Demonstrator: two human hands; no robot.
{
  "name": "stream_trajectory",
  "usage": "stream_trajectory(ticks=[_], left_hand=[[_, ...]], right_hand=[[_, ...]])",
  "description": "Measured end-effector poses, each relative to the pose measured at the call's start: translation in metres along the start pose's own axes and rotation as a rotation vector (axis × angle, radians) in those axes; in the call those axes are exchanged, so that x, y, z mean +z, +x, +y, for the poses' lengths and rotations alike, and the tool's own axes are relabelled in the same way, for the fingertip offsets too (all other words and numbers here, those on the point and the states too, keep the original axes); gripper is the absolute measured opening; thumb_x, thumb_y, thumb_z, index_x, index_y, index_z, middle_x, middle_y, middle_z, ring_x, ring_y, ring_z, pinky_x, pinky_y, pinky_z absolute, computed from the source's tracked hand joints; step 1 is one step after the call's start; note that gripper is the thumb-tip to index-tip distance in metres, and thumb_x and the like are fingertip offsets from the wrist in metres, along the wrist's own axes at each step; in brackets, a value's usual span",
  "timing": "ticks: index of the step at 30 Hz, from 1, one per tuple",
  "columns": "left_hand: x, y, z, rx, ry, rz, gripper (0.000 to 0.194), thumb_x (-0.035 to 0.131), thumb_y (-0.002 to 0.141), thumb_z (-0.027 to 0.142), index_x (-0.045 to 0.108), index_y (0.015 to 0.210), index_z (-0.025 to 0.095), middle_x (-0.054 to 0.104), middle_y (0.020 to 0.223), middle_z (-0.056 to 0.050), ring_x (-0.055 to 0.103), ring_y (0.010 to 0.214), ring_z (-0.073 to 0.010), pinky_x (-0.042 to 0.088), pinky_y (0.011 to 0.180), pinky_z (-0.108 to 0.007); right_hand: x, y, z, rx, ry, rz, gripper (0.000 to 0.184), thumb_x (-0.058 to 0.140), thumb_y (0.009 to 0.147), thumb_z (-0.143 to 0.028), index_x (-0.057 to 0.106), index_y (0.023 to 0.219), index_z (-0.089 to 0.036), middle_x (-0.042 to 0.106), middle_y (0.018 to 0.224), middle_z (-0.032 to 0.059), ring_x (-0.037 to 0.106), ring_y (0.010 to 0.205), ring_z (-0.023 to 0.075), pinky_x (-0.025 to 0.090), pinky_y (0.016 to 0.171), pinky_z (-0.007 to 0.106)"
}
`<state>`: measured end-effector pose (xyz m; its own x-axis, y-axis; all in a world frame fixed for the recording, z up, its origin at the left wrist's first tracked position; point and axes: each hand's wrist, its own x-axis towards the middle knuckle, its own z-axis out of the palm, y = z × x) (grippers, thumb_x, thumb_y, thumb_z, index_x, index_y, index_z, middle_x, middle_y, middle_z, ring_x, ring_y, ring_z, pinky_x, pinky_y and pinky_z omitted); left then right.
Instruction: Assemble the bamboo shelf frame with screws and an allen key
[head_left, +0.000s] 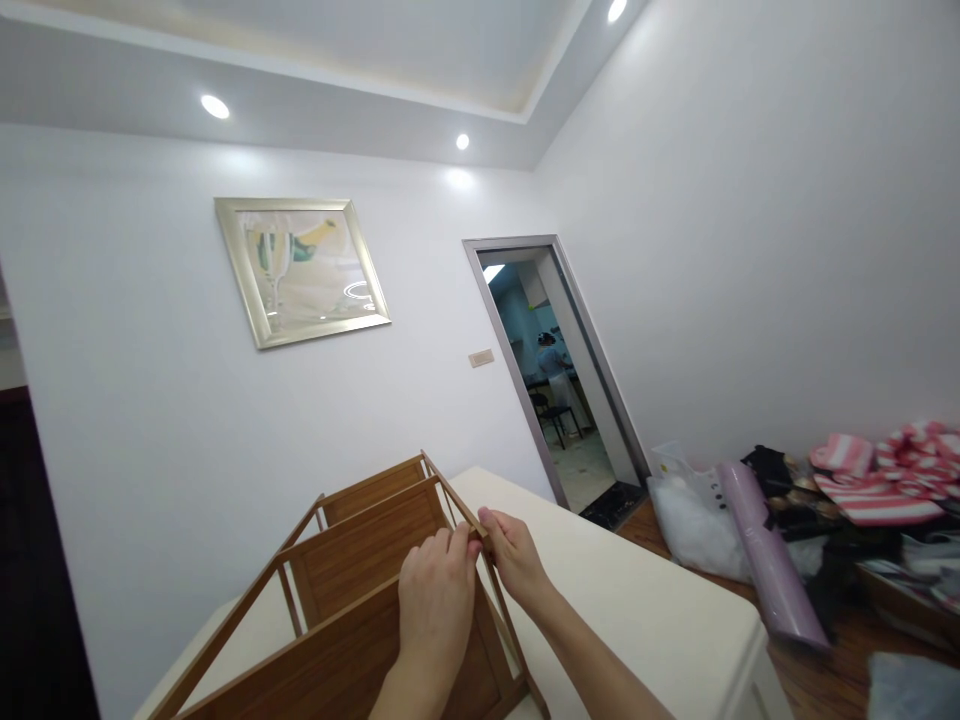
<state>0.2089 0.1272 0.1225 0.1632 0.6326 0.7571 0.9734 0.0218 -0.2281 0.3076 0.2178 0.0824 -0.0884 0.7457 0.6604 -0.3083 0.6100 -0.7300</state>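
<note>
A brown wooden shelf rack (367, 545) with several flat panels and slim side rails rests on a white table (600, 590). My left hand (439, 590) is closed over the edge of the nearer panel, its fingertips at the right side rail. Close beside it, my right hand (517, 560) grips that same rail from the outside, thumb on top. The two hands almost touch at the joint of panel and rail, and they hide whatever lies between the fingers there.
Right of the table, a rolled purple mat (772, 560), a white plastic bag (694, 520) and pink striped fabric (885, 475) lie on the wooden floor. A framed picture (247, 265) hangs on the wall. Through the doorway (555, 270) a person (553, 365) stands near a chair (555, 412).
</note>
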Motion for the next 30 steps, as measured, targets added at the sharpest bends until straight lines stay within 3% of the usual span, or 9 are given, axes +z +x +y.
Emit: stream_trajectory(ticks=[4, 8, 13, 22, 30], left_hand=[[0.0022, 0.0004, 0.0003, -0.008, -0.004, 0.011, 0.028, 0.043, 0.100, 0.025, 0.069, 0.110, 0.022, 0.069, 0.086, -0.002, 0.063, 0.080, -0.0186, 0.039, 0.073, -0.034], [0.0032, 0.0001, 0.0000, -0.004, -0.003, 0.019, 0.027, 0.044, 0.100, 0.024, 0.069, 0.110, 0.022, 0.069, 0.085, -0.002, 0.063, 0.078, -0.0187, 0.039, 0.072, -0.034], [0.0019, -0.0002, 0.0003, 0.005, -0.003, 0.029, 0.027, 0.043, 0.100, 0.024, 0.069, 0.109, 0.022, 0.068, 0.084, -0.002, 0.063, 0.078, -0.0187, 0.038, 0.072, -0.034], [0.0047, -0.0001, 0.0004, 0.007, -0.012, 0.052, 0.025, 0.045, 0.099, 0.023, 0.069, 0.107, 0.022, 0.068, 0.084, -0.002, 0.061, 0.076, -0.0184, 0.037, 0.071, -0.034], [0.0048, 0.0000, 0.0004, -0.016, -0.050, 0.027, 0.022, 0.046, 0.099, 0.024, 0.068, 0.102, 0.023, 0.066, 0.083, -0.001, 0.061, 0.078, -0.0192, 0.035, 0.071, -0.034]], right_hand=[[0.0000, -0.0058, 0.0037, 0.019, 0.064, 0.021, 0.047, 0.040, 0.093, -0.067, 0.041, 0.072, -0.024, 0.037, 0.060, -0.0063, 0.035, 0.051, 0.0119, 0.030, 0.048, 0.025], [-0.0017, -0.0089, 0.0016, 0.006, 0.076, 0.004, 0.036, 0.046, 0.092, -0.059, 0.046, 0.084, -0.024, 0.042, 0.063, -0.0064, 0.040, 0.052, 0.0124, 0.034, 0.048, 0.025], [-0.0054, -0.0072, -0.0046, -0.024, -0.033, -0.013, 0.030, 0.047, 0.093, -0.051, 0.047, 0.080, -0.024, 0.044, 0.062, -0.0054, 0.040, 0.056, 0.0136, 0.033, 0.051, 0.025], [-0.0059, -0.0012, -0.0041, -0.031, -0.101, -0.013, 0.047, 0.045, 0.094, -0.056, 0.034, 0.062, -0.023, 0.033, 0.061, -0.0056, 0.032, 0.059, 0.0126, 0.028, 0.055, 0.026], [-0.0066, -0.0028, -0.0005, -0.013, -0.036, -0.048, 0.026, 0.046, 0.093, -0.045, 0.043, 0.078, -0.024, 0.040, 0.061, -0.0068, 0.037, 0.056, 0.0130, 0.032, 0.052, 0.025]])
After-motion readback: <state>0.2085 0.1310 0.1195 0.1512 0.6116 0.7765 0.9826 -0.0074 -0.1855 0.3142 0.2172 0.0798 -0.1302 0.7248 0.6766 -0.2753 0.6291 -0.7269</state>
